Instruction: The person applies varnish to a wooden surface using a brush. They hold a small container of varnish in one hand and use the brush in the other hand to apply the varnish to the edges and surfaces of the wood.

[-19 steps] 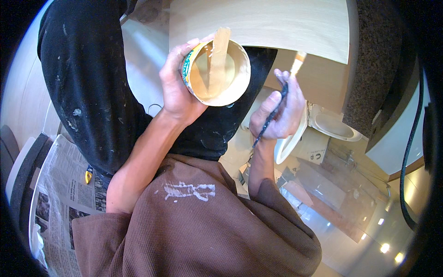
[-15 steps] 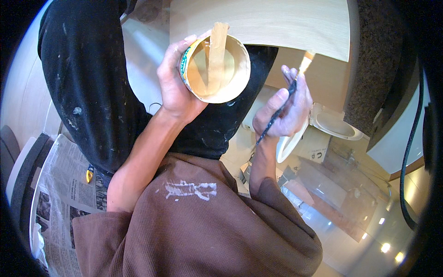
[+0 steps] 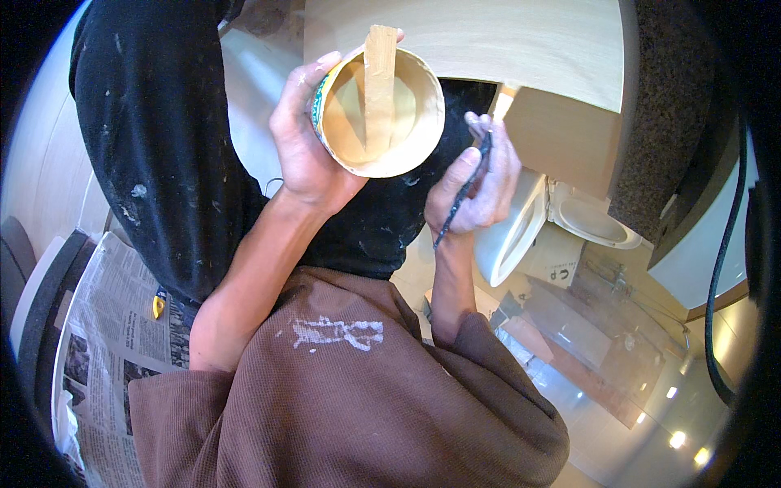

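My left hand (image 3: 305, 154) is wrapped round a tub (image 3: 423, 134) with a coloured label, tilted so its inside shows. Pale yellowish paint or paste coats the tub's walls and base. A flat wooden stick (image 3: 380, 89) leans in it, its top end rising past the far rim. Off to the right, my right hand (image 3: 480, 183) grips a thin paintbrush (image 3: 469, 189) with a dark, paint-spotted handle. The pale bristles point up and away, just off the edge of a light wood-grain panel (image 3: 488, 41). Whitish smears mark the fingers of both hands.
A dark speckled stone edge (image 3: 659, 98) stands right of the panel. Below it are a white toilet (image 3: 517, 232) and boards (image 3: 602, 342) on the floor. A black cable (image 3: 716, 325) hangs at far right. Newspaper (image 3: 106, 350) and a small yellow-handled tool (image 3: 159, 306) lie at left.
My right hand with the paintbrush has moved left, closer to the tub. The tub has shifted slightly, and the stick stands more upright in it.
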Available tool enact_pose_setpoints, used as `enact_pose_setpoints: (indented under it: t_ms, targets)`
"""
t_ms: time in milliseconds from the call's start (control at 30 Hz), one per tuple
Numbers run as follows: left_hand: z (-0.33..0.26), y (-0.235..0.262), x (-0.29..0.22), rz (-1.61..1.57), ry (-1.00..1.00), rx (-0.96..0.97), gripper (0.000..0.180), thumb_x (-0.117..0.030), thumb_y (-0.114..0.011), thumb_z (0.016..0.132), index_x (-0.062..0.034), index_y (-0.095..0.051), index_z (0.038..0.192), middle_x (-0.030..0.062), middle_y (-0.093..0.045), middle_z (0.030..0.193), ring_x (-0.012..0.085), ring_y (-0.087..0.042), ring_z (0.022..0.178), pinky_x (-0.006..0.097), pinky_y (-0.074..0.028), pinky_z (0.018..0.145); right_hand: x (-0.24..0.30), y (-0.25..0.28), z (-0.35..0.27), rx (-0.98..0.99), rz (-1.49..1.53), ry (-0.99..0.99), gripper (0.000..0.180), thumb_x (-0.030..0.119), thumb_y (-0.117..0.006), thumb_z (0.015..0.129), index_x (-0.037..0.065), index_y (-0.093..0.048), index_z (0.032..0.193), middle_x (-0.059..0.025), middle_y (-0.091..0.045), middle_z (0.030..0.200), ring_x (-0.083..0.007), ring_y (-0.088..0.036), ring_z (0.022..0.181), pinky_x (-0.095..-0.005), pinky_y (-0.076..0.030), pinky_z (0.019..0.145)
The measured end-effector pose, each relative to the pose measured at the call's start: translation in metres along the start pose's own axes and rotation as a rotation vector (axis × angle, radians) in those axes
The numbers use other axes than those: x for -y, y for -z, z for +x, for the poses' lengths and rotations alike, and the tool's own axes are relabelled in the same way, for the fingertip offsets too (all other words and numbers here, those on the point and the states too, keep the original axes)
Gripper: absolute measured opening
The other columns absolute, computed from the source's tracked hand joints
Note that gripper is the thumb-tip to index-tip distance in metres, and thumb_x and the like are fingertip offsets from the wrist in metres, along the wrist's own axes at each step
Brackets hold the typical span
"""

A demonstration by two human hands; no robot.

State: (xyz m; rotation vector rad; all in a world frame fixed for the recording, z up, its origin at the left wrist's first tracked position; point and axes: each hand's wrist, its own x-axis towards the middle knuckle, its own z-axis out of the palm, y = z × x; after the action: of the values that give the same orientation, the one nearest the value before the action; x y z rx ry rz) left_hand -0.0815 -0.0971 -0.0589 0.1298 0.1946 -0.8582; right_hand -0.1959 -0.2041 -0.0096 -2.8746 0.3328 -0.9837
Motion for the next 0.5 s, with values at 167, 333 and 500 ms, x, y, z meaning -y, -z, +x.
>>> enact_pose_setpoints:
  t_ms: [167,333,500]
  targets:
    - [-0.001,-0.005,-0.003,-0.030,-0.024,-0.014,0.078,-0.053,-0.033,0.094,0.0048,-0.033,0.146,0.0230,-0.061,0.119,0.0383,-0.062,0.108,0.047,-0.050,0.097,0.005,-0.006,-0.012,0.101,0.020,-0.030,0.037,-0.007,-0.056,0.085,-0.012,-0.057,0.122,-0.0241,-0.065,0.109,-0.0354,-0.065,0.101,-0.0407,-0.052,0.090]
    - [-0.003,-0.007,-0.010,-0.192,-0.062,0.019,0.065,-0.048,-0.037,0.094,-0.0007,-0.048,0.138,0.0110,-0.049,0.144,0.0195,-0.056,0.120,0.034,-0.045,0.103,0.004,-0.015,-0.020,0.146,0.010,-0.035,0.040,-0.008,-0.060,0.083,-0.011,-0.057,0.123,-0.0257,-0.063,0.112,-0.0369,-0.064,0.099,-0.0412,-0.052,0.088]
    - [-0.002,-0.012,-0.013,-0.096,-0.086,-0.073,0.071,-0.050,-0.040,0.093,0.0042,-0.044,0.139,0.0187,-0.059,0.125,0.0293,-0.061,0.109,0.041,-0.049,0.097,-0.001,-0.017,-0.024,0.133,0.000,-0.023,0.040,-0.007,-0.061,0.082,-0.010,-0.058,0.122,-0.0253,-0.062,0.111,-0.0373,-0.063,0.099,-0.0421,-0.052,0.087]
